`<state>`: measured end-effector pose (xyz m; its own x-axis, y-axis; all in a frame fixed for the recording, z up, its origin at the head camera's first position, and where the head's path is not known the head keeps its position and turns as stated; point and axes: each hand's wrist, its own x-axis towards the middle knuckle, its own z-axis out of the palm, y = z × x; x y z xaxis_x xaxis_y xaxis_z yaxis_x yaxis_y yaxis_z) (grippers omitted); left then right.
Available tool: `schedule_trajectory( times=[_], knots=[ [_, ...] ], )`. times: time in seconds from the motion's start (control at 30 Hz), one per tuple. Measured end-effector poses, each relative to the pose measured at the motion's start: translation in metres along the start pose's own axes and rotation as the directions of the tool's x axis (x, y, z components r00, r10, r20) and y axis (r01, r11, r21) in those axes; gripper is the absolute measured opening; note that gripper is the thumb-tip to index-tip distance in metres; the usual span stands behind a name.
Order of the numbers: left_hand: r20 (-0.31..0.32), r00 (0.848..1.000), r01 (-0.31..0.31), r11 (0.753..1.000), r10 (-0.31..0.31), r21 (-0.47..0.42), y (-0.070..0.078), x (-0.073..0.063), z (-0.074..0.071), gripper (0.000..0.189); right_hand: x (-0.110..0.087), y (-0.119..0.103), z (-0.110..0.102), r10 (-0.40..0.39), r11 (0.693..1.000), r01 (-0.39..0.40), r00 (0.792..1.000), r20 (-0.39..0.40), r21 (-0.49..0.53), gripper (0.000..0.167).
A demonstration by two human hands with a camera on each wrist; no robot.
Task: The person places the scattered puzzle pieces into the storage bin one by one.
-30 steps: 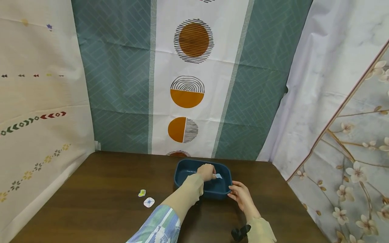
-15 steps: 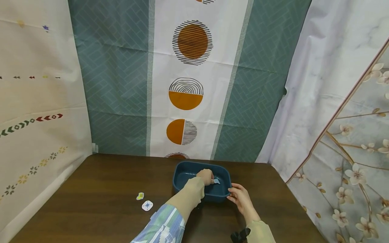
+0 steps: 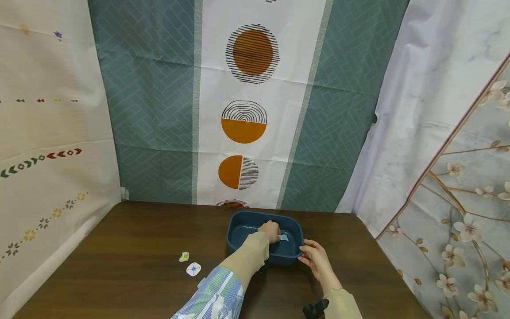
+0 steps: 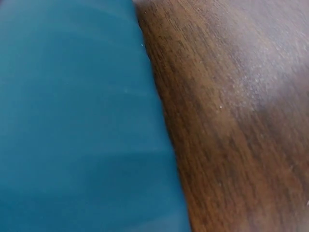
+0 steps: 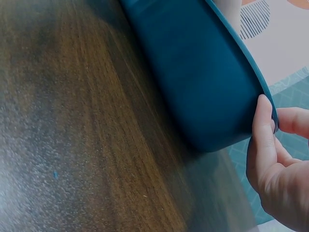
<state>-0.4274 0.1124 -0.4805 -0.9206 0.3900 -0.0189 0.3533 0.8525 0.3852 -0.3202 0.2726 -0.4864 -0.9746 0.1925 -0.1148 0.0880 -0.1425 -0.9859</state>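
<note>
A dark blue rectangular bin (image 3: 245,227) stands on the wooden table. My left hand (image 3: 271,231) reaches down inside it, and a small flat light-blue piece (image 3: 284,238) sticks out from its fingers, which seem to pinch it; the fingertips are mostly hidden. With thumb and fingers on either side of the rim, my right hand (image 3: 316,259) grips the bin's near right corner, which the right wrist view shows closely. In the left wrist view only the bin's outer wall (image 4: 82,121) and wood grain appear, with no hand.
On the table left of the bin lie a small yellow-green sticker-like piece (image 3: 184,256) and a white round-cornered one with a blue compass star (image 3: 193,269). Patterned curtains (image 3: 155,133) hang behind the table and along both sides.
My left hand and the light-blue piece have moved slightly lower, toward the bin's near side. My right hand keeps its grip on the rim. The head view has shifted a little.
</note>
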Motion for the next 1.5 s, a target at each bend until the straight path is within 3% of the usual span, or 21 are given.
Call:
schedule_trajectory(
  times=[0.23, 0.4, 0.43, 0.6, 0.7, 0.87, 1.1, 1.23, 1.5],
  knots=[
    [0.027, 1.000, 0.006, 1.000, -0.006, -0.011, 0.001, -0.002, -0.002, 0.014, -0.001, 0.000, 0.000, 0.011, 1.000, -0.011, 1.000, -0.005, -0.002, 0.034],
    [0.050, 0.999, -0.005, 1.000, 0.006, -0.011, -0.002, 0.006, -0.001, 0.016, -0.002, -0.001, 0.001, 0.010, 1.000, -0.011, 1.000, -0.012, -0.008, 0.037],
    [0.037, 0.999, -0.032, 0.999, 0.032, -0.010, -0.009, 0.014, 0.006, 0.017, -0.002, -0.002, 0.001, 0.010, 1.000, -0.011, 1.000, -0.012, -0.011, 0.038],
    [0.054, 0.998, -0.033, 0.999, 0.035, -0.039, -0.014, 0.018, 0.008, 0.025, -0.002, -0.004, 0.002, 0.007, 1.000, -0.007, 1.000, -0.004, -0.017, 0.039],
    [0.072, 0.997, -0.005, 0.998, 0.009, -0.060, -0.009, 0.010, 0.001, 0.026, -0.001, -0.003, 0.002, 0.003, 1.000, -0.003, 1.000, 0.003, -0.015, 0.039],
    [0.071, 0.997, -0.013, 0.997, 0.018, -0.077, -0.006, 0.002, -0.002, 0.028, -0.001, -0.003, 0.002, 0.012, 1.000, -0.012, 1.000, 0.005, -0.022, 0.038],
    [0.039, 0.996, -0.082, 0.994, 0.085, -0.073, -0.007, 0.002, -0.005, 0.029, -0.003, -0.006, -0.001, 0.006, 0.999, -0.006, 1.000, 0.008, -0.038, 0.038],
    [0.018, 0.995, -0.099, 0.991, 0.101, -0.088, -0.006, -0.001, -0.020, 0.029, -0.004, -0.008, -0.001, 0.006, 0.999, -0.006, 1.000, 0.012, -0.043, 0.037],
    [-0.036, 0.993, -0.112, 0.986, 0.108, -0.124, -0.011, -0.026, -0.056, 0.033, -0.004, -0.007, 0.000, 0.016, 0.999, -0.015, 1.000, 0.021, -0.036, 0.039]
  ],
)
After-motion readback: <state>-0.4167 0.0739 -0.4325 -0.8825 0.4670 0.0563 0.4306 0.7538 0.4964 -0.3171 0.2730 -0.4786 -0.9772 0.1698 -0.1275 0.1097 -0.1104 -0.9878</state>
